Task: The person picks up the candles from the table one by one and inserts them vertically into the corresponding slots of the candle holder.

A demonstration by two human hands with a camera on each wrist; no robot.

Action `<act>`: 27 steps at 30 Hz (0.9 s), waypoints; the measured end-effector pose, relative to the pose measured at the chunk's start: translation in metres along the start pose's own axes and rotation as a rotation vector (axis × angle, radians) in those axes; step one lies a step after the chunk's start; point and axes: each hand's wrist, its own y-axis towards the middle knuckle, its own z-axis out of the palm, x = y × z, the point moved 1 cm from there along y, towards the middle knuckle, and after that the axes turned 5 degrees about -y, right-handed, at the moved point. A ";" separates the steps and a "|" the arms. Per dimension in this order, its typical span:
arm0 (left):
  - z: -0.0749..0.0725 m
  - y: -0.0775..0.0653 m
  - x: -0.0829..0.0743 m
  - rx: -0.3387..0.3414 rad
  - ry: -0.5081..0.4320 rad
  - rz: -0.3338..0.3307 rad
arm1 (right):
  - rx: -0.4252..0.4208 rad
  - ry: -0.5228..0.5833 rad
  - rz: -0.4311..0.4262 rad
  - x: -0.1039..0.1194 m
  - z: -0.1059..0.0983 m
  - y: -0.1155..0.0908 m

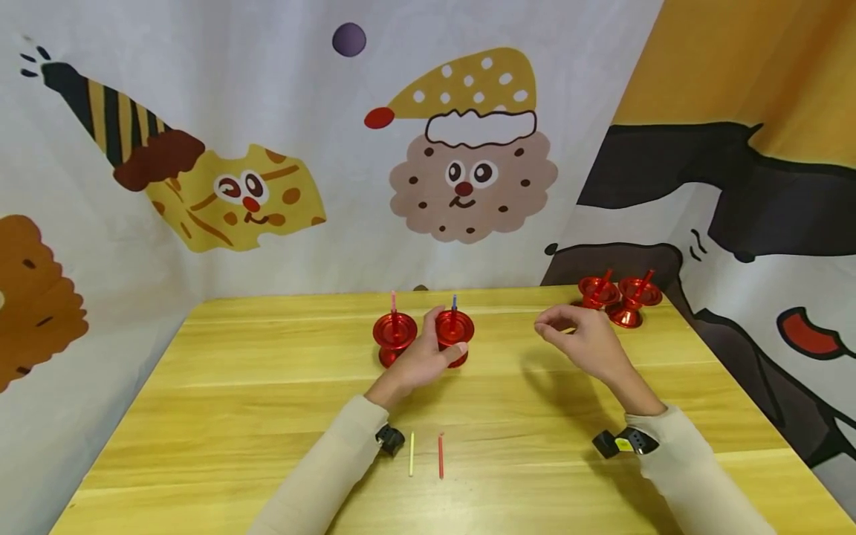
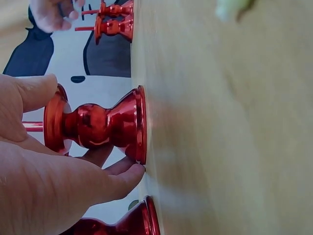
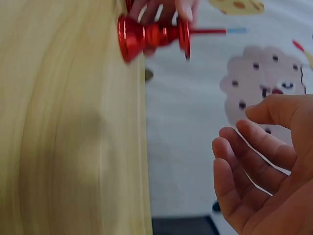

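My left hand (image 1: 420, 361) holds a shiny red candle holder (image 1: 458, 327), thumb on the near side and fingers round the far left. Its base (image 2: 141, 122) stands upright on the table, as the left wrist view shows. A thin blue candle (image 1: 455, 301) is set on top of its spike. Just left of it stands a matching candle holder (image 1: 394, 331) bearing a pink candle (image 1: 394, 300). Off to the right, my right hand (image 1: 591, 343) hovers above the table with loosely bent fingers, thumb near the fingertips. The right wrist view shows nothing between them.
Two more red candle holders (image 1: 640, 291) stand at the back right corner, behind the right hand. A yellow candle (image 1: 411, 454) and a red candle (image 1: 441, 456) lie on the wooden table (image 1: 254, 416) near the front. A cartoon-printed curtain (image 1: 301, 89) hangs behind.
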 end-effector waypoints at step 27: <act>-0.002 -0.001 -0.001 -0.053 -0.001 0.006 | -0.223 -0.182 0.329 -0.098 -0.030 0.019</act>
